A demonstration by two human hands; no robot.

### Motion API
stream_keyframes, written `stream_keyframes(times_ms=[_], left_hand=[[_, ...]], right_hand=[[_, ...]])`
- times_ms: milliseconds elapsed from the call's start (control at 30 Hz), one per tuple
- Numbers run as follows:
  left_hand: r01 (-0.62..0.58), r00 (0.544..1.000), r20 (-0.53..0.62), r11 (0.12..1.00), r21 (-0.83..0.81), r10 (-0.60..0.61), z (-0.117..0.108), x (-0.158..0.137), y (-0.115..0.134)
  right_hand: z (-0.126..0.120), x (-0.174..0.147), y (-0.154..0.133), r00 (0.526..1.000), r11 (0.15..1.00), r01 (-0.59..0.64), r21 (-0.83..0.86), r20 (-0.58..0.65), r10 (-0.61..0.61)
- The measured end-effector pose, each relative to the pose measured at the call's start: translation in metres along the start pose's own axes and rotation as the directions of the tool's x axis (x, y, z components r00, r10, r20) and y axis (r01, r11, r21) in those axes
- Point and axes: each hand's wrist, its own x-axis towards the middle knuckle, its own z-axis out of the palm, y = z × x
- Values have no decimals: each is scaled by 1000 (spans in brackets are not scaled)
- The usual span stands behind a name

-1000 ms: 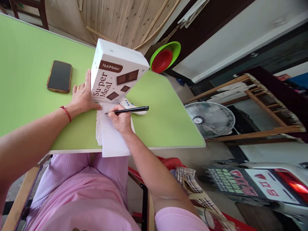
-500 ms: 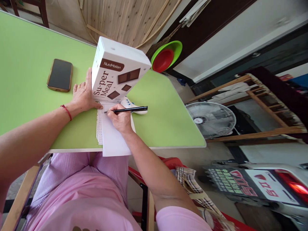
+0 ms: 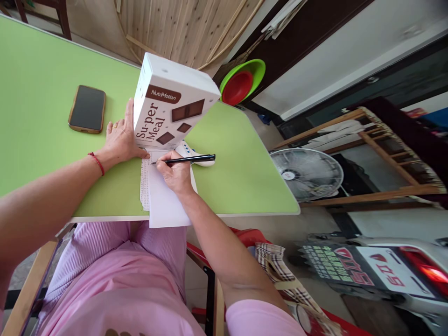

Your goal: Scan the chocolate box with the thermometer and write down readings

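Head view shows our right hand [image 3: 177, 176] with its grip clamped on a black pen [image 3: 199, 159], thumb and fingers together near the writing end. We have the tip down at the upper left of a white sheet of paper [image 3: 170, 205], which reaches past the near edge of the green surface [image 3: 241, 182]. Our left hand [image 3: 121, 141] has its grip apart, the fingers spread on the surface; we rest the index finger along the side of a white NutriMotion Su-per Meal box [image 3: 166, 112] and the thumb at the top of a narrow printed strip [image 3: 144, 189] beside the sheet. That box stands upright just beyond the sheet. Partly under the pen, we see a white device with blue buttons [image 3: 182, 149], and left of the box lies a smartphone [image 3: 87, 108]. A red bracelet [image 3: 97, 164] circles our left wrist. Beyond the surface we see a red basin [image 3: 238, 88], a green basin [image 3: 259, 70] and an electric fan [image 3: 308, 173].
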Motion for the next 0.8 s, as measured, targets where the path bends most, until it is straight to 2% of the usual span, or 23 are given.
stream_keyframes(times_ms=[133,400,633,700,800], left_hand=[[10,1000,0,1000,2,-10,-1,0,1],[-44,999,-16,998,-45,44,2,1,-4],[-38,999,-29,999,-36,37,2,2,-4],[-35,999,-22,999,-33,34,1,2,-3],[-33,999,-35,995,-91,30,0,2,-4]], right_hand=[[0,0,1,1000,1000,4,6,0,-4],[0,-1,0,999,999,19,45,-29,-18],[-1,1,3,997,998,68,-8,-41,-68],[-8,1,-2,986,988,139,-70,-85,-145],[-29,-3,-16,951,917,235,-323,-120,-286]])
